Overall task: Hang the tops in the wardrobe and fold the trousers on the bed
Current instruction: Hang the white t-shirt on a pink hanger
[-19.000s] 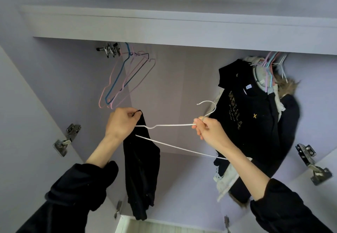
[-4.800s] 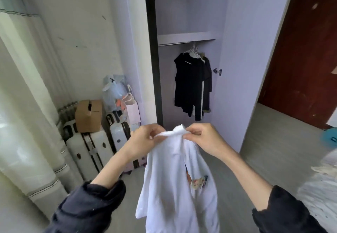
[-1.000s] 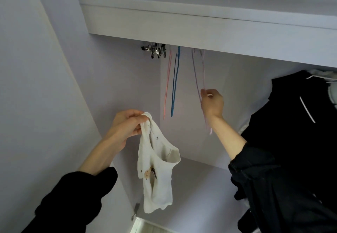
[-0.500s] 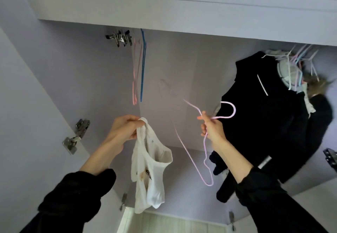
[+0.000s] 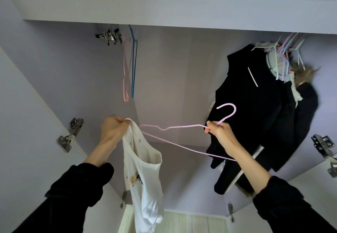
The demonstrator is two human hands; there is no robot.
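I look up into the lilac wardrobe (image 5: 182, 79). My left hand (image 5: 112, 130) pinches the neckline of a small white top (image 5: 144, 181), which hangs down limp and shows a small print on its front. My right hand (image 5: 219, 133) grips a pink wire hanger (image 5: 175, 128) just below its hook. The hanger lies almost level, and its left tip sits at the top's neck opening. Black tops (image 5: 255, 116) hang at the right on several hangers.
A pink and a blue empty hanger (image 5: 130, 68) dangle at the upper left beside metal clips (image 5: 109, 35). The shelf board (image 5: 164, 8) runs overhead. Door hinges (image 5: 70, 135) stick out on the left and on the right edge (image 5: 323, 148).
My right hand has swung the pink hanger from hanging downward to almost level, and its left tip now reaches the neck of the white top. My left hand has stayed in place.
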